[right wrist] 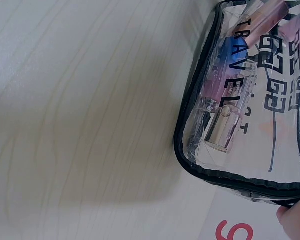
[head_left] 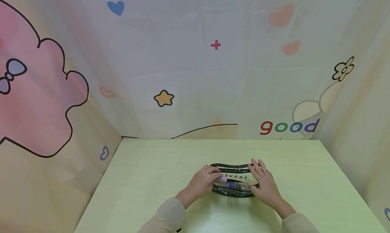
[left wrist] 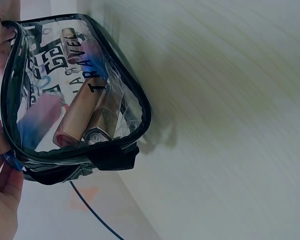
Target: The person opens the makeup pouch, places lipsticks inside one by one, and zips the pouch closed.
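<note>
A clear cosmetic pouch (head_left: 233, 177) with black trim and "TRAVEL" lettering is between both hands. Through its plastic I see several cosmetic tubes (left wrist: 80, 112), some gold-toned, one fading from pink to blue. My left hand (head_left: 203, 181) grips the pouch's left end, its fingers curled over the rim beside a pinkish piece. At the right end, my right hand (head_left: 266, 187) holds the pouch, thumb at the near edge and longer fingers spread across the far edge. Fingertips touch the black rim in the left wrist view; one fingertip shows below the pouch (right wrist: 245, 100) in the right wrist view.
The pale wood-grain table (head_left: 146, 168) extends around the pouch. A printed cloth (head_left: 189, 63) with hearts, a star and the word "good" hangs behind, and similar cloth borders both sides. A small dark object (head_left: 178, 230) shows by the left sleeve.
</note>
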### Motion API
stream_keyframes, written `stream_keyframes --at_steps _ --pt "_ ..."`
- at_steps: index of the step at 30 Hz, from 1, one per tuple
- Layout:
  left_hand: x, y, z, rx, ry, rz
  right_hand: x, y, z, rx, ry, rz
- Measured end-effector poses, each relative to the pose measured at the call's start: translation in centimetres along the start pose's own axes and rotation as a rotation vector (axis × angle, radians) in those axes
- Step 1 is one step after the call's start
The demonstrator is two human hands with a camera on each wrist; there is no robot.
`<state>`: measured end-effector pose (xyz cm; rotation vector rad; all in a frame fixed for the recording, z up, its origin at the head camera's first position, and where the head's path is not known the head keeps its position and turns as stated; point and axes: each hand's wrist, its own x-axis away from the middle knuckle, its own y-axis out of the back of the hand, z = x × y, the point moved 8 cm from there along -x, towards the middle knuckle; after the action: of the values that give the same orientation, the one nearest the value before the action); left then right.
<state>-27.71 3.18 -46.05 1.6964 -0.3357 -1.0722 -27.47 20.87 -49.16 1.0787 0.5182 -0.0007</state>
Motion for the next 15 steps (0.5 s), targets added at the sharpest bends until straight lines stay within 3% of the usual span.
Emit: stream_keyframes --at_steps 15 --pt "0.1 0.07 0.27 0.012 0.019 -0.005 -0.08 0.18 0.26 0.003 0.001 -0.002"
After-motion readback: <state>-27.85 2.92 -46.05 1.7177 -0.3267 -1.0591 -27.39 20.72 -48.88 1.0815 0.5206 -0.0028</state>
